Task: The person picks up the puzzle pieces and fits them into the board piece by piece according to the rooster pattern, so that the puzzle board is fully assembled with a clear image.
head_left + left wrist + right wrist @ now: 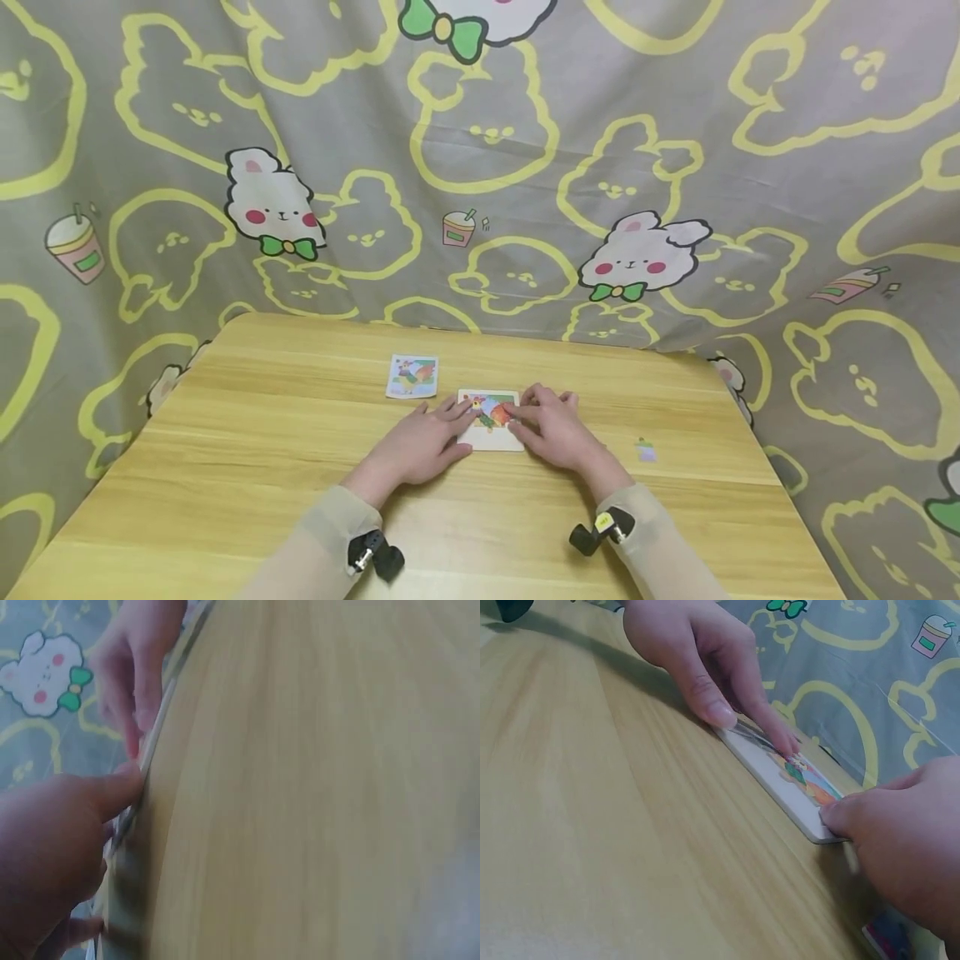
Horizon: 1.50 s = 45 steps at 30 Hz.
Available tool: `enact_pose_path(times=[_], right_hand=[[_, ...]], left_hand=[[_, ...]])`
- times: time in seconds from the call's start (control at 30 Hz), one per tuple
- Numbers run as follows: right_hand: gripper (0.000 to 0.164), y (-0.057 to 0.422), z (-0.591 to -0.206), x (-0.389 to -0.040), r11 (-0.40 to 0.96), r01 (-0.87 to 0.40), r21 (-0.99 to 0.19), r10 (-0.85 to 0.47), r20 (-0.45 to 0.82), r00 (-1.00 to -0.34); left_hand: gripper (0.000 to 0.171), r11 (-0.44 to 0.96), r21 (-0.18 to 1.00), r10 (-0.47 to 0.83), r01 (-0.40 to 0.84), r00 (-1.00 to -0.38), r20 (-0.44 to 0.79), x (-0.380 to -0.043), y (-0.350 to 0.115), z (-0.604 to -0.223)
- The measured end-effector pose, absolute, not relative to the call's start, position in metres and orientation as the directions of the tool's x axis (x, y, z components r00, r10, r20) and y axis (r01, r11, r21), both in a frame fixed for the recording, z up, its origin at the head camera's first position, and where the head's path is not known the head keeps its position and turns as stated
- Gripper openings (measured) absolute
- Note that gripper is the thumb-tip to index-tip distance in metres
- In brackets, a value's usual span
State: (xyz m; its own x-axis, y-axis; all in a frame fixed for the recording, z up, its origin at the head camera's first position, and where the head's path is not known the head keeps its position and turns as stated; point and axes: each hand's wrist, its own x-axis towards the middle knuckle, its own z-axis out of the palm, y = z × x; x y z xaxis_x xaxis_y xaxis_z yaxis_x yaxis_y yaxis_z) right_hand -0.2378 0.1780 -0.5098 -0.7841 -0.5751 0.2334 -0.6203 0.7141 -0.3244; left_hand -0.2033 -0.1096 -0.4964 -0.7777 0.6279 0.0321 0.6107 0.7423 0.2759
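Note:
A jigsaw puzzle (491, 412) of a colourful bird lies in a white tray (495, 442) on the table, its lower strip bare white. My left hand (423, 442) reaches in from the left; its straight forefinger touches the picture and its thumb rests by the tray's lower left corner. From the right, my right hand (558, 429) lays forefinger and thumb on the picture's right edge. In the right wrist view the right thumb (840, 817) presses near the tray's corner, while its other fingers are hidden.
A picture card (412, 377) with a matching bird lies beyond my left hand. Loose puzzle pieces (646, 451) lie on the wooden table (315, 367) to the right of my right hand. A patterned grey curtain (360, 117) hangs behind the table and at both sides.

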Motion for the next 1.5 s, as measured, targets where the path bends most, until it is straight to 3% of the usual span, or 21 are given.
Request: enact_pose_path(times=[0.27, 0.8, 1.27, 1.5], right_hand=[[0.032, 0.179, -0.513, -0.237, 0.708, -0.601, -0.370, -0.545, 0.255, -0.799], [0.035, 0.189, -0.500, -0.229, 0.627, -0.610, -0.485, -0.575, 0.240, -0.782], [0.053, 0.241, -0.493, -0.211, 0.657, -0.558, -0.506, -0.567, 0.156, -0.809], [0.042, 0.254, -0.494, -0.202, 0.678, -0.516, -0.523, -0.536, 0.128, -0.834]], left_hand=[[0.060, 0.715, 0.316, 0.655, 0.623, -0.756, 0.009, -0.207, -0.121, -0.495], [0.062, 0.746, 0.373, 0.602, 0.552, -0.799, -0.020, -0.205, -0.117, -0.495], [0.061, 0.742, 0.372, 0.604, 0.558, -0.797, -0.010, -0.205, -0.115, -0.498], [0.061, 0.735, 0.389, 0.604, 0.555, -0.797, -0.004, -0.204, -0.114, -0.497]])
